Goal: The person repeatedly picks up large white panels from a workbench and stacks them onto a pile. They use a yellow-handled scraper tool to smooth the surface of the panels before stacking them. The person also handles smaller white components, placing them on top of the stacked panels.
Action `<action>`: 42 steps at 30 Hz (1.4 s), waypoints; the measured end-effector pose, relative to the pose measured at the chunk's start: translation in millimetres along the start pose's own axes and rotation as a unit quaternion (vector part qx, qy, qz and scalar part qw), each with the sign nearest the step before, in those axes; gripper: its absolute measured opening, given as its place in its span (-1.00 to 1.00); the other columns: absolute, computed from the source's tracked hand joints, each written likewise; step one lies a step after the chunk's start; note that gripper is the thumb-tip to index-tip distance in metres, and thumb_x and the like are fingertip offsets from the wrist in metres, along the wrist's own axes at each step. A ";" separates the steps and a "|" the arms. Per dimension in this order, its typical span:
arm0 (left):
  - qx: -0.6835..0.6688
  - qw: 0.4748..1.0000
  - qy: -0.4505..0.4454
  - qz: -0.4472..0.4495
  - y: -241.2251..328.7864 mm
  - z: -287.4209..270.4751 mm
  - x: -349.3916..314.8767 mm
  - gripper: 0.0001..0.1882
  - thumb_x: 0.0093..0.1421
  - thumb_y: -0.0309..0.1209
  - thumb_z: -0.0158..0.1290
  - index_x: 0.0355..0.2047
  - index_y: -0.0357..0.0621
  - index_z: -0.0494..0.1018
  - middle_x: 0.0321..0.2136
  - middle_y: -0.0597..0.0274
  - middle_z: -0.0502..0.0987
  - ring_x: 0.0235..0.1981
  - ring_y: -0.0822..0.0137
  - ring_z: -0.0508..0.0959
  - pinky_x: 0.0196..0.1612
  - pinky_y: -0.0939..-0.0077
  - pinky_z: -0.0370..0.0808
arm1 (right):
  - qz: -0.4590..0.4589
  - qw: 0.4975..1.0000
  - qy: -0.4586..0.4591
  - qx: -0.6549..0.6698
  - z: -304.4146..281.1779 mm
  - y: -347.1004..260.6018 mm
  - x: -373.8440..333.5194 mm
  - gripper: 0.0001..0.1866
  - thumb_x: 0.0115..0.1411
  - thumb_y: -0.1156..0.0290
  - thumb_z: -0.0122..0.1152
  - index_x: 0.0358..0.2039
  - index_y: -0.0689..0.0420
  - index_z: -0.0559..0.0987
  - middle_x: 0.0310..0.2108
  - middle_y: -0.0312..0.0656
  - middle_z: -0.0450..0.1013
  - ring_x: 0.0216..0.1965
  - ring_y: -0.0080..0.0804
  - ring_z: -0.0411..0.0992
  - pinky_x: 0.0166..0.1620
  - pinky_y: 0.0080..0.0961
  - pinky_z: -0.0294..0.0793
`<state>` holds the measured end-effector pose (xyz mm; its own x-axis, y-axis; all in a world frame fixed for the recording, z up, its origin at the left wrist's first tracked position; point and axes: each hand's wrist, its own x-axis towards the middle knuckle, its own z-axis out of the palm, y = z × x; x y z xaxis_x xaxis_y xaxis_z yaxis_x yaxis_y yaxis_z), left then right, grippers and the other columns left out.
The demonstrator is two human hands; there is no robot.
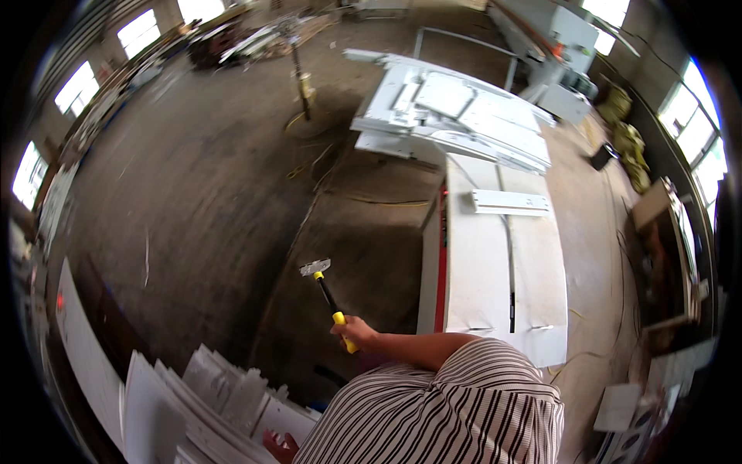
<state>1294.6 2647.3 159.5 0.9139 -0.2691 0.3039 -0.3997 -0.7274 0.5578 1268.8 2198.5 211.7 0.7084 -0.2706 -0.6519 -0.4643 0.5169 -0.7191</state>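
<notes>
here, right hand (357, 332) clenched round tool (328, 295): yellow-black handle (338, 318), mottled grey head (315, 267); left hand (280, 446) partly hidden, can't tell grip.

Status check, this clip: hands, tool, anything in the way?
Right hand gripping yellow-and-black-handled tool. Left hand low beside white panels, grip unclear. Nothing seen blocking the tool's metal head.

the right hand (355, 332) curls tight, its forearm (429, 349) angled leftward, left hand (280, 446) low and partly hidden.
</notes>
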 end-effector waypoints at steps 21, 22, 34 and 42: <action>-0.320 0.706 -0.601 -0.195 435.9 308.8 415.6 -0.42 0.36 -0.32 -0.17 0.30 -0.22 -0.06 0.12 0.07 0.26 0.09 0.27 0.35 0.11 0.44 0.31 | -0.196 0.976 -0.088 0.019 -141.9 -265.4 175.9 -0.50 0.23 -0.04 0.10 -0.09 0.14 0.34 -0.33 -0.24 0.37 -0.26 -0.52 0.31 -0.18 -0.50 0.38; -0.377 0.681 -0.594 -0.203 448.9 327.6 423.0 -0.45 0.36 -0.34 -0.18 0.29 -0.22 -0.04 0.07 0.11 0.28 0.05 0.31 0.36 0.11 0.44 0.31 | -0.214 0.975 -0.058 0.019 -158.9 -273.4 183.7 -0.51 0.24 -0.05 0.08 -0.09 0.13 0.33 -0.33 -0.26 0.35 -0.27 -0.54 0.30 -0.20 -0.53 0.38; -0.426 0.584 -0.650 -0.235 512.5 539.3 589.9 -0.65 0.32 -0.43 -0.12 0.09 -0.21 0.21 -0.16 0.20 0.36 -0.17 0.35 0.42 -0.09 0.34 0.44 | 0.243 0.544 0.802 -0.042 -529.3 -196.3 133.4 0.20 -0.12 -0.21 0.32 0.30 0.28 -0.05 0.29 0.31 -0.12 0.30 0.19 -0.04 0.31 -0.09 -0.06; -0.353 0.521 -0.743 -0.229 586.1 637.6 664.9 -0.67 0.31 -0.44 -0.11 0.06 -0.22 0.20 -0.19 0.18 0.36 -0.18 0.31 0.42 -0.07 0.30 0.45 | 0.381 0.535 0.745 0.115 -571.2 -204.7 123.2 0.36 -0.26 -0.27 0.39 0.34 0.16 -0.19 0.29 0.26 -0.10 0.32 0.07 -0.06 0.26 -0.05 0.07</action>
<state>1713.2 1639.5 196.1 -0.2375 -0.7418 -0.6271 0.4368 -0.6582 0.6132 1147.5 1595.4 141.2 -0.9299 -0.1689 -0.3266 -0.1177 0.9783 -0.1708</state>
